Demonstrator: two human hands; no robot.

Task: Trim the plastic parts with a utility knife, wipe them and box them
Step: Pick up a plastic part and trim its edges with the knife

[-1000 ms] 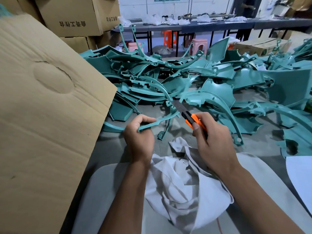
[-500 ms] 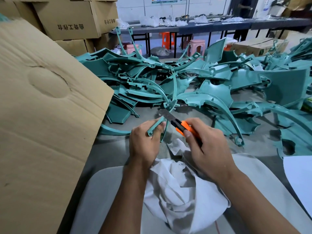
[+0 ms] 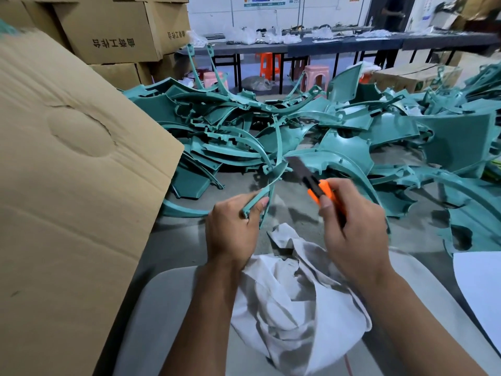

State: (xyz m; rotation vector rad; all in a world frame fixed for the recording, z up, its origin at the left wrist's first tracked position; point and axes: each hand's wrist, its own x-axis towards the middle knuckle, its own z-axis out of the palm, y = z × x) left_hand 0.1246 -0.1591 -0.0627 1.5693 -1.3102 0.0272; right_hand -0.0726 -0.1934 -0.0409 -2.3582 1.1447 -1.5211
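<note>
My left hand [image 3: 233,229] grips the near end of a thin curved teal plastic part [image 3: 272,175], which rises away from me over the table. My right hand [image 3: 352,226] holds an orange utility knife [image 3: 315,187]; its dark blade points up and left, just right of the part's upper bend, and looks blurred. A crumpled white cloth [image 3: 295,299] lies between my forearms. A large open cardboard box has its flap [image 3: 70,169] filling the left side.
A big heap of teal plastic parts [image 3: 339,137] covers the grey table [image 3: 303,215] beyond my hands and to the right. Stacked cardboard boxes [image 3: 113,31] stand at back left. A white sheet [image 3: 482,289] lies at the right edge. Benches and stools stand farther back.
My left hand turned the teal part from lying across to pointing upward. My right hand with the knife moved up and right, away from the part's near end.
</note>
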